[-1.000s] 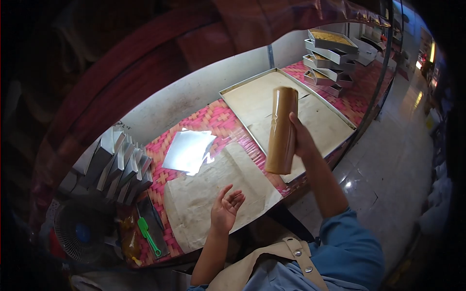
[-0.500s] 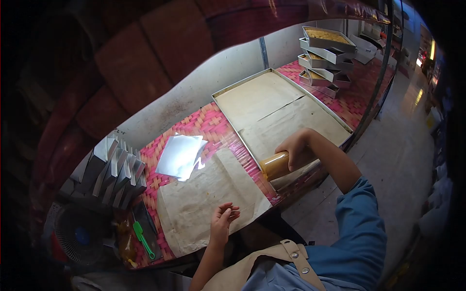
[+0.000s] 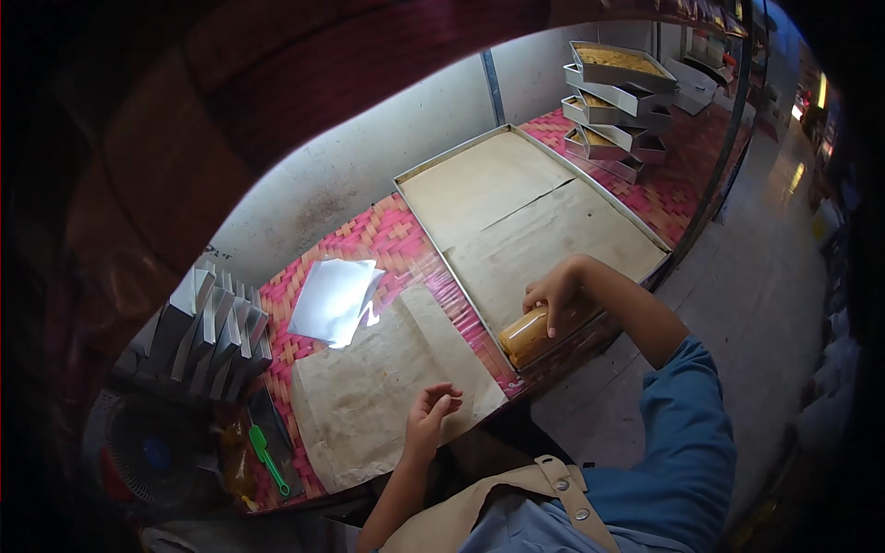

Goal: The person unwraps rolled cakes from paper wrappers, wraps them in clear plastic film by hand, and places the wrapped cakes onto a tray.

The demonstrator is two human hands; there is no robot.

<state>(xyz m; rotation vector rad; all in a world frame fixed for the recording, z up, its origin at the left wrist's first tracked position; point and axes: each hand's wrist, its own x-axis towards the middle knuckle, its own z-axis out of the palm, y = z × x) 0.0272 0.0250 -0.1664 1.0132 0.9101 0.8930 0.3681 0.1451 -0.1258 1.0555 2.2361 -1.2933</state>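
My right hand (image 3: 560,288) grips a golden-brown roll cake (image 3: 524,338) in shiny clear wrap, its fingers over the top. The roll lies at the near corner of a large baking tray (image 3: 419,218) lined with parchment paper (image 3: 544,226). Over a loose sheet of brown baking paper (image 3: 359,405), my left hand (image 3: 431,413) hovers with fingers loosely curled and nothing visible in them. Beyond that sheet is a small stack of clear plastic sheets (image 3: 327,300), reflecting the light.
Metal loaf tins (image 3: 217,327) stand in a row at the left, near a fan (image 3: 152,450). A green spatula (image 3: 267,459) lies on a dark surface at the near left. Cake-filled tins (image 3: 618,97) are stacked crosswise at the far right. A post (image 3: 724,138) rises at the right.
My right hand has brought the roll cake down and slightly toward me, onto the tray's near corner. My left hand stays over the brown paper, barely shifted.
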